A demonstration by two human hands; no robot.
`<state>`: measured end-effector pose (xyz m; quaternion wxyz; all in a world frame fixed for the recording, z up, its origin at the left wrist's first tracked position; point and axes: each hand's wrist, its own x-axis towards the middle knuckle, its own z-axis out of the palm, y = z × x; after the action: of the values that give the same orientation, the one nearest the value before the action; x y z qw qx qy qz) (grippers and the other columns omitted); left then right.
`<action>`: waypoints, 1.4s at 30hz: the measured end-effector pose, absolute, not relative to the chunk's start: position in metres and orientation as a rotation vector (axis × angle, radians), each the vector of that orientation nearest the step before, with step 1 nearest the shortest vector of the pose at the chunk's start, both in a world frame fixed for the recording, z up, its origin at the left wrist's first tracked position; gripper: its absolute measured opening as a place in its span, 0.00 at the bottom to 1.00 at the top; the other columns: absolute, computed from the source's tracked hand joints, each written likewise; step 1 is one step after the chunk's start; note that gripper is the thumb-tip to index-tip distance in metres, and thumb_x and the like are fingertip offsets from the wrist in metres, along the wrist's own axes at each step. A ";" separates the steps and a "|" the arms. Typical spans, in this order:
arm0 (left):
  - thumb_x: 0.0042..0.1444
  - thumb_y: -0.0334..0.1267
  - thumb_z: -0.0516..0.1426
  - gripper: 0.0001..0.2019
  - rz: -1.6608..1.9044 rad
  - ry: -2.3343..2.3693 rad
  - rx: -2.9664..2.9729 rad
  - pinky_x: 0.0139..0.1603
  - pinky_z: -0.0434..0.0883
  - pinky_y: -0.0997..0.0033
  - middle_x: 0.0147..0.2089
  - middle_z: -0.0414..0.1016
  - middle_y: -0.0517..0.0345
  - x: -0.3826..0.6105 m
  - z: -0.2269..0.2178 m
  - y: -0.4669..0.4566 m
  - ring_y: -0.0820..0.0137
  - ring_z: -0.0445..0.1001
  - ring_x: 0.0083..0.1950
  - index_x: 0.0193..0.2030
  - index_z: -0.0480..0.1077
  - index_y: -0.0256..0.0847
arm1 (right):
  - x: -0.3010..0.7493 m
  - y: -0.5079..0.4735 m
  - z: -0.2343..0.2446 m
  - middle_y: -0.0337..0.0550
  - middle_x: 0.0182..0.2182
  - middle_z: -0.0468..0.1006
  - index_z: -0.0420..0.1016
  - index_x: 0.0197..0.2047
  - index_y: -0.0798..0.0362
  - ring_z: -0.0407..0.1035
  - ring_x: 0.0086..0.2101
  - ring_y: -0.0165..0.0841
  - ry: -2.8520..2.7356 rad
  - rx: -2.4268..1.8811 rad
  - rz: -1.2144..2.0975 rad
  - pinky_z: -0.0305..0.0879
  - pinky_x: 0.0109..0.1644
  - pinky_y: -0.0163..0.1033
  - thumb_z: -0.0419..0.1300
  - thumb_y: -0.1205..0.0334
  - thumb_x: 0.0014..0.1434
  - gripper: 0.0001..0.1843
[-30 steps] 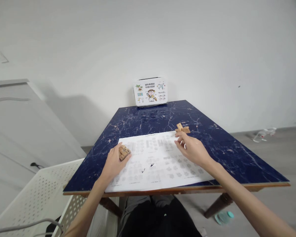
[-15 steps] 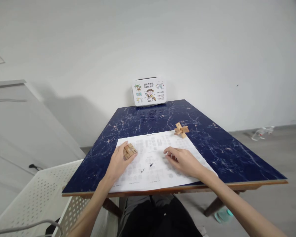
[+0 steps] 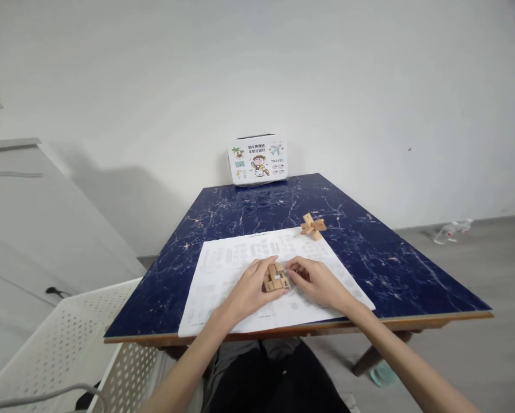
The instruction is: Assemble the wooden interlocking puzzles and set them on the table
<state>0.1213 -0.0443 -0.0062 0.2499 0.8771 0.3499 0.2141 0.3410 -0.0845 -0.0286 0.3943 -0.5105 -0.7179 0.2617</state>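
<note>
My left hand (image 3: 252, 287) is closed around a wooden block puzzle (image 3: 276, 278), fingers along its far side and thumb along its near side. The puzzle is made of several interlocked light-brown bars, with dark numerals on some ends and a gap near its middle. My right hand (image 3: 316, 282) is beside its right edge, fingers curled and fingertips bent towards the thumb. Whether these fingertips touch the puzzle or hold a small piece, I cannot tell. Both hands are over a white printed sheet (image 3: 214, 287) whose print is too faint to read.
A second wooden puzzle, star-shaped (image 3: 313, 226), stands at the sheet's far right corner. The blue marbled table (image 3: 240, 215) carries a white cartoon-printed case (image 3: 258, 160) at the wall. A white perforated rack (image 3: 59, 327) stands left; plastic bottles (image 3: 452, 231) lie on the floor at right.
My left hand has carried the wooden puzzle rightwards from the sheet's left side to my right hand. My right hand has barely moved. Two small black marks on the sheet no longer show.
</note>
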 end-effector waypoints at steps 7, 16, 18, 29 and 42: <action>0.51 0.58 0.69 0.44 0.589 1.030 2.436 0.69 0.64 0.45 0.68 0.63 0.44 0.107 -0.005 -0.044 0.49 0.62 0.70 0.69 0.58 0.45 | 0.341 -0.086 -0.027 0.43 0.35 0.82 0.75 0.45 0.50 0.75 0.34 0.37 -1.812 -1.317 0.653 0.64 0.37 0.40 0.55 0.59 0.68 0.08; 0.54 0.54 0.68 0.29 0.683 1.021 2.458 0.65 0.68 0.48 0.60 0.71 0.50 0.092 -0.006 -0.045 0.53 0.67 0.64 0.59 0.69 0.46 | 0.341 -0.091 -0.025 0.41 0.35 0.81 0.74 0.50 0.50 0.71 0.30 0.34 -1.858 -1.263 0.668 0.65 0.36 0.39 0.59 0.51 0.68 0.13; 0.54 0.53 0.68 0.29 0.702 1.009 2.437 0.65 0.68 0.48 0.60 0.71 0.50 0.091 -0.005 -0.045 0.53 0.68 0.64 0.59 0.69 0.47 | 0.341 -0.092 -0.024 0.40 0.34 0.79 0.73 0.50 0.49 0.70 0.29 0.34 -1.880 -1.247 0.674 0.64 0.35 0.39 0.61 0.49 0.66 0.15; 0.53 0.43 0.70 0.32 0.800 1.037 2.312 0.63 0.70 0.52 0.63 0.72 0.52 0.088 0.000 -0.050 0.57 0.74 0.59 0.63 0.66 0.49 | 0.343 -0.091 -0.025 0.40 0.33 0.76 0.78 0.44 0.48 0.68 0.31 0.34 -1.986 -1.247 0.532 0.63 0.37 0.39 0.65 0.52 0.64 0.10; 0.55 0.42 0.69 0.33 0.892 1.098 2.264 0.59 0.72 0.55 0.62 0.75 0.53 0.088 -0.001 -0.050 0.59 0.76 0.55 0.65 0.63 0.49 | 0.329 -0.094 -0.007 0.40 0.32 0.80 0.67 0.45 0.48 0.74 0.31 0.36 -1.532 -1.034 1.053 0.67 0.35 0.40 0.58 0.46 0.67 0.14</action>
<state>0.0885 -0.0500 -0.0008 0.2338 0.8245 0.3999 0.3250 0.3287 -0.0937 -0.0068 0.4858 -0.4247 -0.6297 0.4326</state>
